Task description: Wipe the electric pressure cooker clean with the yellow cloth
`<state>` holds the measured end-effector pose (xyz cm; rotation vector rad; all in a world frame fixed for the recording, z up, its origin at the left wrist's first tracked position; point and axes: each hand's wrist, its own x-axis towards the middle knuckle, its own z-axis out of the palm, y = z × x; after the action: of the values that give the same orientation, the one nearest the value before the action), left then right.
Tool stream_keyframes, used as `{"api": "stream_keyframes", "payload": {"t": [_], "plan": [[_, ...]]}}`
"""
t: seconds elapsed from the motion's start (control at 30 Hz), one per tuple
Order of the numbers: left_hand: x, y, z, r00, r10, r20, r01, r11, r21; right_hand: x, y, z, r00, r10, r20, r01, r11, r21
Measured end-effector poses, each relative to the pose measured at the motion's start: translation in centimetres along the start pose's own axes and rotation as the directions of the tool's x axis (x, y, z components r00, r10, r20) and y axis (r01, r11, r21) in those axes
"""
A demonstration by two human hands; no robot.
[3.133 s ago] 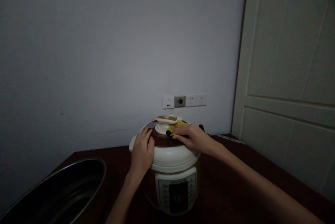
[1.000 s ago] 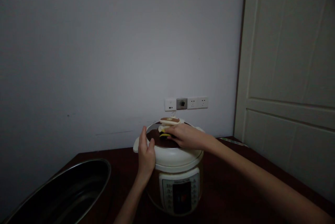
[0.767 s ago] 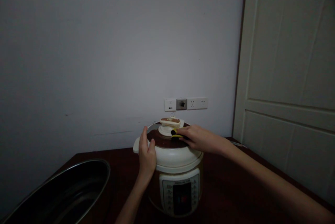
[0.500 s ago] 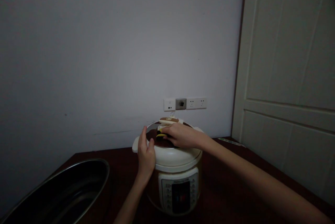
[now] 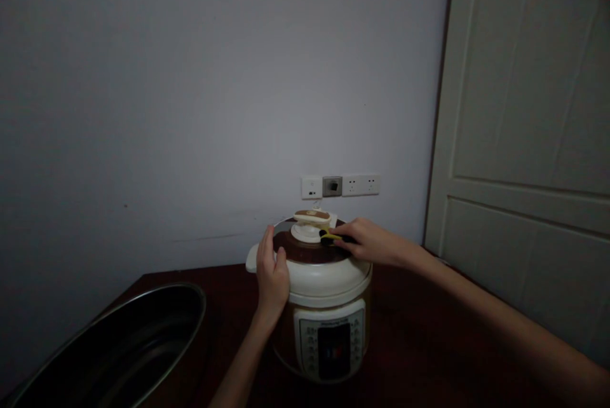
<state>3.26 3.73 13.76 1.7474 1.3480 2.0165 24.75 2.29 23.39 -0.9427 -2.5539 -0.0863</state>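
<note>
Cooker [image 5: 328, 279], 1 pc.: L hand [image 5: 273, 274], thumb apart, lay against lid [image 5: 301, 252], R hand [image 5: 363, 241] clamped yellow/blk cloth [image 5: 328, 238] near handle [image 5: 312, 217]; firm bracing w/ light, even strokes prob. suited best.

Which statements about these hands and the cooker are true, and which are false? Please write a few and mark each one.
1. The left hand touches the cooker. True.
2. The right hand holds a yellow-and-black item. True.
3. The cooker stands uncovered. False: its lid is on.
4. Wall sockets show behind the cooker. True.
5. A cardboard box stands left of the cooker. False: that is a dark basin.
</note>
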Motion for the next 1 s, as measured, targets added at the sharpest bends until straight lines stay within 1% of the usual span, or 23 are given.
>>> {"api": "stream_keyframes", "payload": {"t": [0.07, 0.13, 0.2, 0.3, 0.4, 0.5, 0.57, 0.7, 0.73, 0.77, 0.83, 0.93, 1.0], "plan": [[0.0, 0.0, 0.0, 1.000, 0.006, 0.001, -0.006, 1.000, 0.009, 0.2, -0.7, 0.7, 0.998, -0.032, -0.054, 0.032, 0.999, -0.003], [0.0, 0.0, 0.0, 1.000, 0.012, 0.003, -0.012, 1.000, 0.012, 0.9, -1.6, 1.3, 0.993, -0.075, -0.086, 0.075, 0.997, -0.007], [0.0, 0.0, 0.0, 1.000, 0.017, 0.005, -0.017, 1.000, 0.011, 2.1, -2.3, 1.8, 0.991, -0.102, -0.080, 0.101, 0.995, -0.024], [0.1, -0.1, -0.1, 1.000, 0.020, 0.002, -0.020, 1.000, 0.005, 4.0, -3.0, 2.1, 0.993, -0.108, -0.044, 0.105, 0.992, -0.066], [0.3, 0.0, -0.2, 1.000, 0.023, 0.003, -0.023, 1.000, -0.006, 4.8, -3.3, 2.1, 0.993, -0.107, -0.046, 0.102, 0.990, -0.094], [0.3, 0.0, -0.3, 1.000, 0.016, 0.017, -0.016, 1.000, -0.008, 4.1, -2.9, 1.7, 0.992, -0.107, -0.059, 0.103, 0.992, -0.077], [0.3, 0.0, -0.3, 1.000, 0.012, 0.029, -0.012, 1.000, 0.005, 3.1, -2.1, 1.3, 0.995, -0.085, -0.047, 0.082, 0.995, -0.054], [0.3, -0.2, -0.3, 0.999, 0.038, 0.031, -0.039, 0.999, 0.038, 1.0, 0.0, 0.7, 0.997, 0.061, -0.038, -0.062, 0.997, -0.037], [0.3, -0.2, -0.2, 0.998, 0.048, 0.027, -0.049, 0.998, 0.044, 0.7, 0.4, 0.7, 0.996, 0.081, -0.040, -0.082, 0.996, -0.025], [0.3, -0.3, -0.2, 0.998, 0.058, 0.023, -0.059, 0.997, 0.048, 0.4, 0.6, 0.8, 0.996, 0.077, -0.042, -0.078, 0.997, -0.009], [0.3, -0.3, -0.2, 0.997, 0.072, 0.016, -0.073, 0.996, 0.054, 0.4, 0.4, 1.0, 0.998, 0.021, -0.055, -0.020, 1.000, 0.018], [0.3, -0.4, -0.1, 0.997, 0.081, 0.016, -0.081, 0.995, 0.058, 1.6, -1.0, 1.5, 0.994, -0.070, -0.080, 0.071, 0.997, 0.009], [0.3, -0.4, -0.2, 0.996, 0.083, 0.017, -0.084, 0.995, 0.054, 2.8, -2.2, 1.8, 0.993, -0.091, -0.073, 0.090, 0.996, -0.017]]}}
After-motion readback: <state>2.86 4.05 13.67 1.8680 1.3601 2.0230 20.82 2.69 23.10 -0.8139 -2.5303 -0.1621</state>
